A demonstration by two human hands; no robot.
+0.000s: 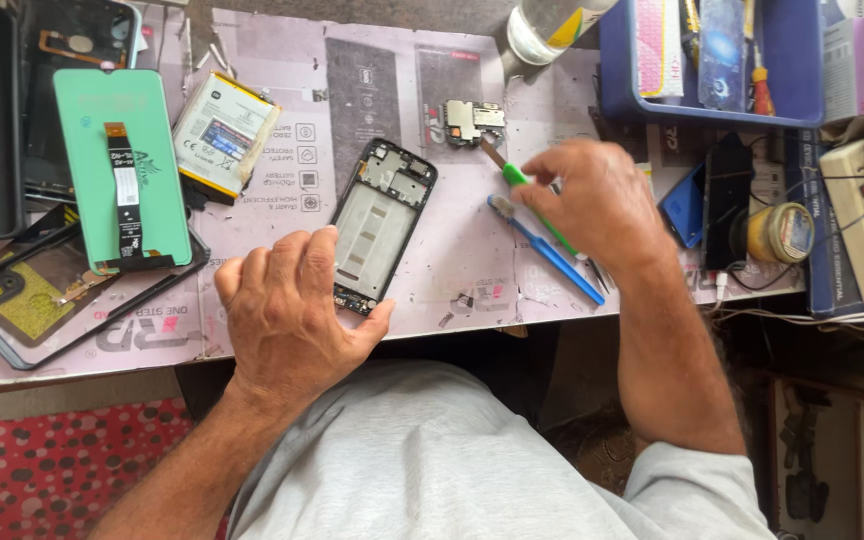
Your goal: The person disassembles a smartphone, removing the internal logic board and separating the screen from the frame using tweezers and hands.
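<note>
— Phone frame point(380, 225), that's what the left hand point(287, 315) is steadying. It lies flat on the work mat point(472, 270), a little tilted, near the front edge of the bench, with the thumb and fingertips touching its lower end. The fingers are loosely curled, not clamped around it.

— Looks flimsy to me.

— I'd judge it light and fairly stiff, but thin. With the insides out it's mostly a bare shell, with small parts left at the top and a strip along the bottom. Best held by the long side rails, I'd say, never by the exposed bits at either end. It could slide on that mat too.

— And the right hand point(602, 205)?

— Fingers pinched together on a green-handled tool point(522, 185), its tip pointing up toward the small circuit board point(474, 122) lying apart from the frame. A blue toothbrush point(544, 248) lies just beneath that hand, touching nothing that I can make out.

— That board looks delicate.

— Likely so; edges only, I'd think. The battery point(224, 133) sits well to the left, next to a green-backed screen point(122, 170) with its ribbon strip. That screen I'd guess is the breakable one, thin and glassy. A blue tray point(612, 60) of tools stands at the far right corner.
</note>
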